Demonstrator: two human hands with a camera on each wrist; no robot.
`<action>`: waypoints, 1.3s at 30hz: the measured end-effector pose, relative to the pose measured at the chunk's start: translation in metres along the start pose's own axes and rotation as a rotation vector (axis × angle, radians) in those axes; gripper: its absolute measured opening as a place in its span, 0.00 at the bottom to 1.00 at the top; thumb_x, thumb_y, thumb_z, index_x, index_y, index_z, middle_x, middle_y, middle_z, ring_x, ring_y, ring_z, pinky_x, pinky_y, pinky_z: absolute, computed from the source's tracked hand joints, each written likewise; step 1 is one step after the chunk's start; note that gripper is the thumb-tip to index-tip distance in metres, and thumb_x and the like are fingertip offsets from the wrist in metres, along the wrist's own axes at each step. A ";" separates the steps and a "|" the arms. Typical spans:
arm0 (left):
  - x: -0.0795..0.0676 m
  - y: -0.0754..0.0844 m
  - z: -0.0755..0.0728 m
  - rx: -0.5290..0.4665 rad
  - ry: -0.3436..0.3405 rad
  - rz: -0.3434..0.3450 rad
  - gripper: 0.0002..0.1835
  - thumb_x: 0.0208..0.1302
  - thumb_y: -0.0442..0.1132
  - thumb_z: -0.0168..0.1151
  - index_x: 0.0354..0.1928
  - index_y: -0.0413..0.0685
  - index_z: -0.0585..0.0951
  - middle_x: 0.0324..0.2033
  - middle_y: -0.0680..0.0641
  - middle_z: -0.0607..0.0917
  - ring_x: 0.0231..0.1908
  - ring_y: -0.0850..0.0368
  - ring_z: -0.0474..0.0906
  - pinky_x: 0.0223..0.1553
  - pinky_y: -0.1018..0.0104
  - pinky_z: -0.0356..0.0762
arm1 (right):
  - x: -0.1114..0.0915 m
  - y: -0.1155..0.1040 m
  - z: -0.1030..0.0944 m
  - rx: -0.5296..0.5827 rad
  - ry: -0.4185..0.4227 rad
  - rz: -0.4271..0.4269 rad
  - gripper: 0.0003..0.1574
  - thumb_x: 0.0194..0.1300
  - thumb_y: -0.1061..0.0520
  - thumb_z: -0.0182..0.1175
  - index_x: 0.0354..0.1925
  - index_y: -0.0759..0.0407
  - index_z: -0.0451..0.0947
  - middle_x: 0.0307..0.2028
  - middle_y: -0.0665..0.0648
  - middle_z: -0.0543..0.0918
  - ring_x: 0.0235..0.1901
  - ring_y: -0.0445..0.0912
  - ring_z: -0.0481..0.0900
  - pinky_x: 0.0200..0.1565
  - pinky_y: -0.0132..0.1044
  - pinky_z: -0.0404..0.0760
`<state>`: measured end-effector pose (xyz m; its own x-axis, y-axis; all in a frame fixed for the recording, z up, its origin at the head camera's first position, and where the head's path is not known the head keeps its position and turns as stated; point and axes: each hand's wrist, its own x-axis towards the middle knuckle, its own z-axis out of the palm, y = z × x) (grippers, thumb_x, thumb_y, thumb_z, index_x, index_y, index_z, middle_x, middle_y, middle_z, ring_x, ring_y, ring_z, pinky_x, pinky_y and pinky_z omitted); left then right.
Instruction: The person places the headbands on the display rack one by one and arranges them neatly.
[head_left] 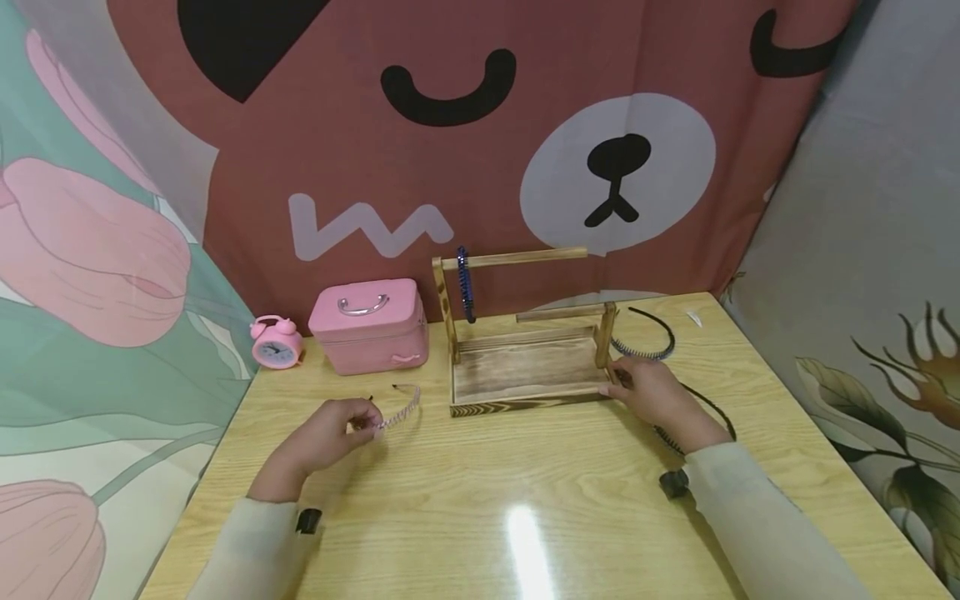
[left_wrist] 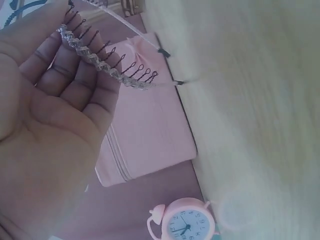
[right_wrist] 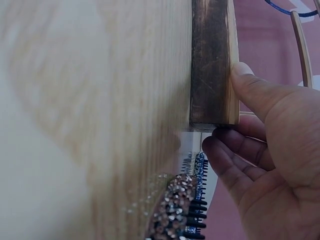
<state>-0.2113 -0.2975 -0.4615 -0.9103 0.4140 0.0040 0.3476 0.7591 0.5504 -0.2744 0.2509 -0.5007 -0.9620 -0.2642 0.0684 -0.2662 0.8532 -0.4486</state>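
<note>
My left hand (head_left: pixel 333 435) pinches a pale beaded headband (head_left: pixel 407 408) by one side, just above the table. In the left wrist view this headband (left_wrist: pixel 102 66) shows a row of dark looped wire teeth, and its two dark-tipped ends point away from the palm. With thumb and fingers my right hand (head_left: pixel 656 398) grips the front right corner of a wooden rack (head_left: pixel 525 407). The rack has a shallow tray and two raised bars. A blue headband (head_left: pixel 466 287) hangs at the left of the upper bar. Close to the right fingers lies a rhinestone headband (right_wrist: pixel 172 212) with black teeth.
Behind the left hand stand a pink case (head_left: pixel 367 333) with a metal handle and a pink alarm clock (head_left: pixel 276 345). Another dark headband (head_left: pixel 641 353) lies right of the rack. A small white scrap (head_left: pixel 694 318) is near the back right edge. Printed curtains surround the table.
</note>
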 end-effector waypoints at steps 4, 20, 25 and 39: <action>0.002 0.005 -0.002 -0.035 -0.002 -0.016 0.04 0.78 0.39 0.68 0.41 0.55 0.87 0.35 0.59 0.85 0.39 0.63 0.79 0.46 0.62 0.82 | 0.000 -0.001 -0.001 0.002 0.001 -0.004 0.30 0.78 0.47 0.69 0.65 0.67 0.82 0.54 0.66 0.87 0.55 0.63 0.86 0.54 0.62 0.87; 0.008 0.026 -0.010 -0.860 0.305 -0.116 0.10 0.86 0.40 0.56 0.43 0.44 0.82 0.37 0.55 0.84 0.41 0.61 0.80 0.49 0.70 0.85 | -0.001 -0.001 -0.001 0.006 0.010 -0.012 0.30 0.78 0.48 0.69 0.65 0.68 0.82 0.53 0.67 0.88 0.54 0.63 0.86 0.53 0.62 0.87; 0.012 0.036 -0.019 -1.193 0.386 0.001 0.12 0.87 0.33 0.52 0.45 0.50 0.85 0.39 0.55 0.87 0.42 0.63 0.82 0.49 0.72 0.85 | -0.001 -0.001 -0.001 0.010 0.018 -0.010 0.31 0.78 0.47 0.69 0.67 0.68 0.81 0.56 0.68 0.87 0.55 0.64 0.86 0.55 0.62 0.87; 0.036 0.082 -0.044 -1.434 0.472 0.192 0.16 0.84 0.25 0.49 0.50 0.46 0.86 0.42 0.51 0.86 0.44 0.59 0.82 0.49 0.70 0.82 | -0.002 -0.001 -0.001 0.033 0.022 -0.020 0.32 0.77 0.48 0.70 0.67 0.69 0.81 0.55 0.68 0.87 0.55 0.64 0.87 0.55 0.62 0.88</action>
<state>-0.2249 -0.2424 -0.3798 -0.9612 0.0422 0.2725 0.2128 -0.5149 0.8304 -0.2720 0.2509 -0.4992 -0.9578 -0.2706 0.0969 -0.2833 0.8327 -0.4757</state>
